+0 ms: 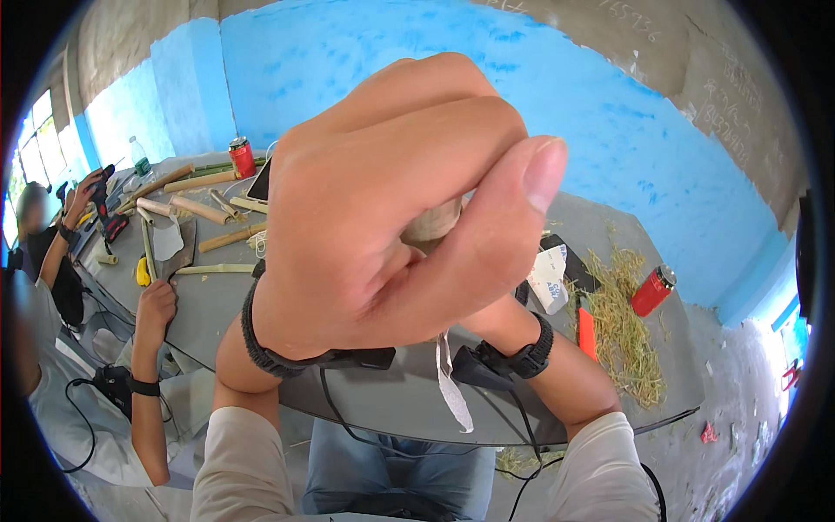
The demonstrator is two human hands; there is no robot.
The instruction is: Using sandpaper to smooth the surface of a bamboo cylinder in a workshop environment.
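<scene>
Left hand (400, 200) nearest the camera, curled in a fist around a tan, rounded piece of unclear material (435, 224), seen only through the gap beside the thumb. Right hand (493, 319) mostly hidden behind it; grip cannot be told. A thin white paper-like strip (450, 391) hangs below. Progress: piece gripped, not set down; its finish and the remaining work cannot be judged. Grey table (600, 213): tan bamboo lengths (230, 237) far left, loose yellow-green dry grass (628, 335) right.
</scene>
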